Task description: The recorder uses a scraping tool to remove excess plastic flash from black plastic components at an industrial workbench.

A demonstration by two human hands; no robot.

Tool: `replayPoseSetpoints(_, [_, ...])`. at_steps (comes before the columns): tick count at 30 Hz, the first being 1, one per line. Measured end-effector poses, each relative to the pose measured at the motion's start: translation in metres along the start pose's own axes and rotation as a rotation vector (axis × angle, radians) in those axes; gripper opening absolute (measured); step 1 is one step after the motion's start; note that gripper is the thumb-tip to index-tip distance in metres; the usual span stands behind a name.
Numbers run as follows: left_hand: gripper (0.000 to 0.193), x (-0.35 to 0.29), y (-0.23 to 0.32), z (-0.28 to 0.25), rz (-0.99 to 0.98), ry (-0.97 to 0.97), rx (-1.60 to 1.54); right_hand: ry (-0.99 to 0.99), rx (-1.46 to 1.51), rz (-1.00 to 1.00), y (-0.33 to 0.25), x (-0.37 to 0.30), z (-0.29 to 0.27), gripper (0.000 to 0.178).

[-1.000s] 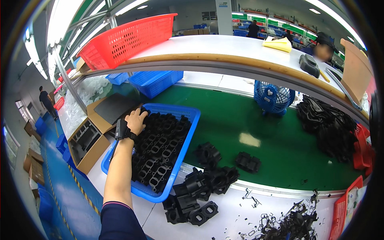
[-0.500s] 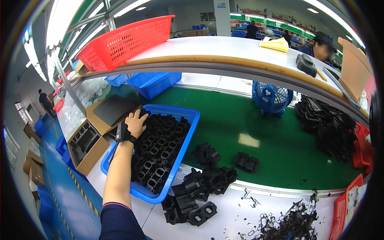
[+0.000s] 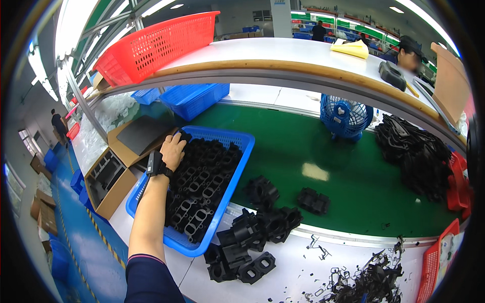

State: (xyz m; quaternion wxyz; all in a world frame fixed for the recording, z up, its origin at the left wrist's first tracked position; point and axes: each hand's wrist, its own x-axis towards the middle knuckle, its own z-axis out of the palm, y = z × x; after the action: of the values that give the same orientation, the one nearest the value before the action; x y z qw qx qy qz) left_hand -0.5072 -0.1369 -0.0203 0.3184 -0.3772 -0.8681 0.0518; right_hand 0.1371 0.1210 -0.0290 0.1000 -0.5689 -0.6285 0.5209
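Observation:
My left hand (image 3: 173,151), with a black band and small device at the wrist, reaches over the far left corner of a blue plastic basket (image 3: 216,225). Its fingers are bent round a black molded plastic part (image 3: 184,136) at the top of the pile; the fingertips are partly hidden. Rows of similar black parts with oval openings (image 3: 194,194) fill the basket. More black molded parts (image 3: 247,232) lie in a loose heap just right of it, and one part (image 3: 313,201) sits apart on the green mat. My right hand is out of the picture.
An open cardboard box (image 3: 106,184) stands left of the basket. Black trimmings (image 3: 371,278) litter the near right, beside a red basket (image 3: 429,267). A blue fan (image 3: 346,116) and a dark pile (image 3: 409,151) are farther back. A shelf (image 3: 283,65) crosses above, holding a red basket (image 3: 156,48).
My left hand's fingers were more spread over the black parts and are now drawn closer together at the basket's far corner. The view has tilted slightly; the basket stays in place.

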Motion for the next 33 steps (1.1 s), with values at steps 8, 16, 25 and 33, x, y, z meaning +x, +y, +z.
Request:
replayPoseSetpoints(8, [0.046,0.002,-0.002,0.010,-0.055,-0.058,-0.050,-0.013,0.005,0.022,0.020,0.008,-0.002,0.022])
replayPoseSetpoints(16, [0.039,0.005,0.004,-0.004,-0.177,-0.186,-0.089,0.010,0.006,-0.024,0.025,0.010,0.002,0.021])
replayPoseSetpoints(25, [0.058,0.004,0.010,-0.006,-0.226,-0.135,-0.175,0.012,-0.030,-0.058,0.026,0.007,0.000,0.021])
replayPoseSetpoints(33, [0.063,0.007,-0.004,0.010,-0.125,-0.210,-0.351,0.022,0.013,-0.021,0.011,0.005,0.005,0.021])
